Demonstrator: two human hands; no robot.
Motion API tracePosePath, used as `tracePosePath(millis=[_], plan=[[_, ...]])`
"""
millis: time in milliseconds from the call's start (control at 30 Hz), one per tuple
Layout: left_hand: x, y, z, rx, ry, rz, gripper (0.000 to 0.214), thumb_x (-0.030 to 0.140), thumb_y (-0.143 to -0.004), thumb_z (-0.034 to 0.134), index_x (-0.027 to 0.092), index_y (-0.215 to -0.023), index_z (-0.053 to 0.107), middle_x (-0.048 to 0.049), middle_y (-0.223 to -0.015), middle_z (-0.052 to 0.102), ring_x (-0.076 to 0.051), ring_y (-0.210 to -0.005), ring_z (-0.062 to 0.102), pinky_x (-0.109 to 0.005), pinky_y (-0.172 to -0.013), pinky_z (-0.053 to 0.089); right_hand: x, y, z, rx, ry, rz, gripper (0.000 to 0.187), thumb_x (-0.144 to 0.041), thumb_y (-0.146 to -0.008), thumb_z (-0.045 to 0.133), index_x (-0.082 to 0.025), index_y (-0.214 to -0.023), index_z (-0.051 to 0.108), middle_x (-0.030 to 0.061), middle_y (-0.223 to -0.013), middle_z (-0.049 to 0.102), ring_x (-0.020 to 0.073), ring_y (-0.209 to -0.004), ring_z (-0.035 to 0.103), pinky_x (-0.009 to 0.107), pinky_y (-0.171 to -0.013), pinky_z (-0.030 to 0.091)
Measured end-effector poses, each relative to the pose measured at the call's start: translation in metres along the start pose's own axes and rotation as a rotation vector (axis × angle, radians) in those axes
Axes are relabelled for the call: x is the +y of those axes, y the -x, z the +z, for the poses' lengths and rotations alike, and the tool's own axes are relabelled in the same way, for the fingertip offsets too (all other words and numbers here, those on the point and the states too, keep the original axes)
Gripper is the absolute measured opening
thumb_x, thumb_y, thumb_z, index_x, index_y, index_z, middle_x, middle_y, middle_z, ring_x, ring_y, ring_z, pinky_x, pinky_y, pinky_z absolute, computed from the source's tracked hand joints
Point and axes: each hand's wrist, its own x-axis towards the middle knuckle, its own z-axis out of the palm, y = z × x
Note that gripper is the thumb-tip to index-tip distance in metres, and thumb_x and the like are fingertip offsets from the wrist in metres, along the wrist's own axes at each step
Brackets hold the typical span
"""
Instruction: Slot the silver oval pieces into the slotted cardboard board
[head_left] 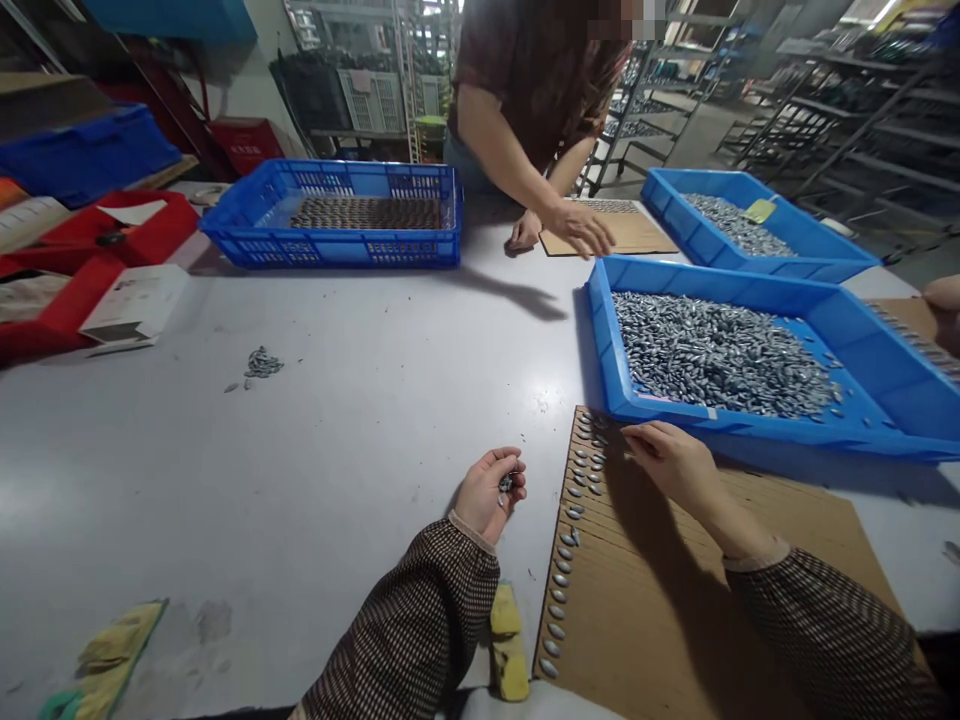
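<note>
My left hand [491, 492] is cupped over the grey table, fingers curled round a few small oval grey metal pieces [507, 483]. My right hand [670, 460] rests on the far end of a slotted brown board [675, 590], fingers pinched together near the top rows; what they hold, if anything, I cannot make out. A column of the metal pieces [564, 560] sits in the slots along the board's left edge. Just beyond the board stands a blue tray [885, 350] heaped with the same pieces.
Across the table a person leans over another brown board [637, 235], one hand [581, 228] above it. Another blue tray [810, 262] of pieces, a blue crate [337, 250], red bins [142, 235], a small loose pile [262, 364] and yellow gloves [508, 640] lie about.
</note>
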Motion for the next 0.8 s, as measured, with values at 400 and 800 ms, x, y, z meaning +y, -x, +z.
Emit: tracePosePath(millis=[400,800], plan=[[0.0,0.0,-0.001,-0.014,-0.02,0.006,0.023,0.021,-0.072,0.073,0.014,-0.09,0.061,-0.002,-0.073,0.059,-0.01,-0.059,0.054,-0.021,-0.052,0.043,-0.012,0.002,0.025,-0.049,0.028,0.034,0.025,-0.028,-0.093,0.048,-0.025,-0.099,0.072,0.006,-0.096,0.07,0.0222,-0.085,0.065,0.031,-0.066,0.049],[0.001,0.001,0.0,-0.004,-0.027,-0.004,0.022,0.02,-0.073,0.072,0.014,-0.091,0.061,-0.0026,-0.075,0.059,-0.01,-0.06,0.055,-0.022,-0.052,0.043,-0.012,0.004,0.034,0.001,0.062,0.031,0.021,-0.022,-0.093,0.046,-0.022,-0.091,0.067,0.0061,-0.09,0.069,0.0204,-0.084,0.063,0.029,-0.069,0.045]])
